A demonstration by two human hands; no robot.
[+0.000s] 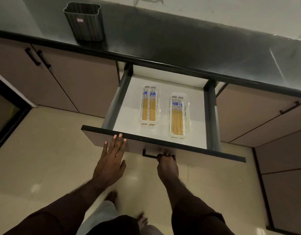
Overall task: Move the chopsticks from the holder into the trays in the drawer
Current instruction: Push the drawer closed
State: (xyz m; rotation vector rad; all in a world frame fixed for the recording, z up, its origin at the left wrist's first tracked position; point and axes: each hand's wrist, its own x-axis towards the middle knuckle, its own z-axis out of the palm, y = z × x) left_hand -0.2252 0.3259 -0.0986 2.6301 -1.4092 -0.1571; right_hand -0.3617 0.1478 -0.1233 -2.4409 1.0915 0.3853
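Observation:
The drawer [122, 106] stands pulled out below the dark counter. Two white trays lie inside it: the left tray [140, 114] and the right tray [187, 119]. Each holds several yellow chopsticks with blue-patterned tops [148, 107], [177, 119]. A dark ribbed holder [85, 22] stands on the counter at the far left; no chopsticks show above its rim. My left hand [111, 160] lies flat with straight fingers against the drawer front [197, 160], fingertips at its top edge. My right hand [166, 164] grips the black drawer handle [149, 155].
Cabinet doors with black handles [35, 56] flank the drawer on the left, and more cabinets [265, 116] stand to the right. The dark countertop [180, 44] runs across the back. My bare feet [110, 195] stand on the pale tiled floor below the drawer.

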